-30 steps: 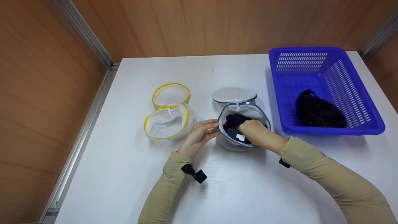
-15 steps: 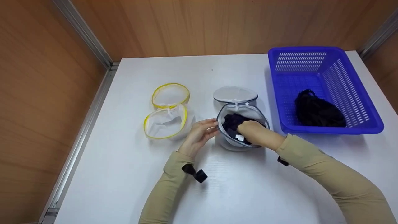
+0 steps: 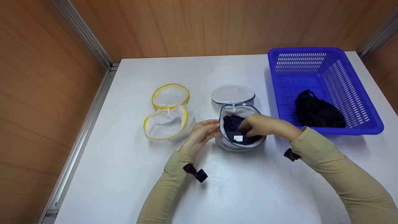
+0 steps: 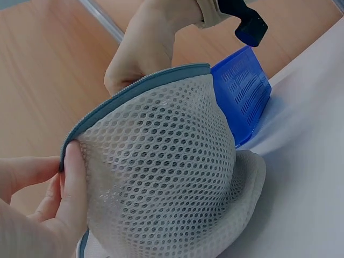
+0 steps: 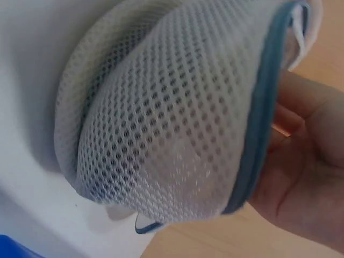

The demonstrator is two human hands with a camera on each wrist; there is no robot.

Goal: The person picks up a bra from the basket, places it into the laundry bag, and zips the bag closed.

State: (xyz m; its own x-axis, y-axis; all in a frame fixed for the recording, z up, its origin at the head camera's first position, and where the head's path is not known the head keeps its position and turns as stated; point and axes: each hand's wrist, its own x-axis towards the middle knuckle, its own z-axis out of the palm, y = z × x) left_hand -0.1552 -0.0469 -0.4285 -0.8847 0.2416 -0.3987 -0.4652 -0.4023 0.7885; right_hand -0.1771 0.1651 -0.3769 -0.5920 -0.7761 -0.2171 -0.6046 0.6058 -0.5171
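Observation:
A grey-white mesh laundry bag [image 3: 231,146] with a dark blue-grey zipper rim stands unzipped, its round lid [image 3: 233,94] folded back behind it. Dark navy clothing [image 3: 231,124] with a white label [image 3: 238,138] lies inside. My left hand [image 3: 200,135] pinches the bag's left rim between thumb and fingers; the left wrist view shows the thumb on the outer mesh. Reaching in over the right rim, my right hand [image 3: 259,126] has bent fingers at the clothing, with a gap between thumb and fingers. In the right wrist view its fingertips are hidden behind the mesh wall.
Left of my left hand stands a second mesh bag [image 3: 182,132] with yellow trim, its lid [image 3: 171,95] also folded back. A blue plastic basket [image 3: 275,93] at the right holds a bundle of black clothing [image 3: 320,112]. Wooden panels [image 3: 199,28] border the white table [image 3: 192,70].
My right hand has drawn up and slightly right from deep in the bag, uncovering more clothing and the label. The bag's lid has shifted slightly left. My left hand keeps its hold on the rim.

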